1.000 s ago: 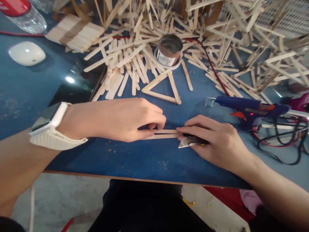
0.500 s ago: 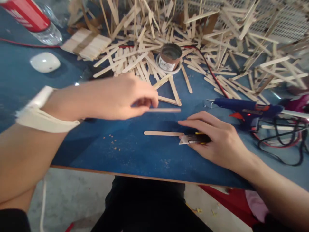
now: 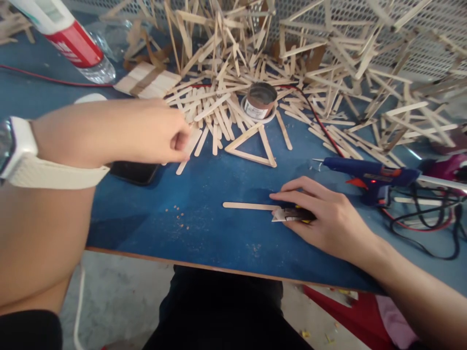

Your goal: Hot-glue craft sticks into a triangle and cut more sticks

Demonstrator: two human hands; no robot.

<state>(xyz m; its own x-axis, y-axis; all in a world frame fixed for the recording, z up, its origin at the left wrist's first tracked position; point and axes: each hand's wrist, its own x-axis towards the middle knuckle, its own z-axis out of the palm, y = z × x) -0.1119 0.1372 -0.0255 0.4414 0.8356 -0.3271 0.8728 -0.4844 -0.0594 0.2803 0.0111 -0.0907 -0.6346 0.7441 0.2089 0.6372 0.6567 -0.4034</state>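
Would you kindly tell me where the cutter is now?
In the head view, the cutter is right of centre, held in the right hand, with its blade close to the right end of a lone stick.

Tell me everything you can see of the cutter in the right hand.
The cutter has an exposed, silvery blade, apparently metal, its slanted tip toward the picture's left. Behind that comes a dark section with bits of yellow. The right hand holds it low over the blue table, roughly level, hiding most of the handle. The blade sits at the right end of a wooden stick; whether they touch is unclear.
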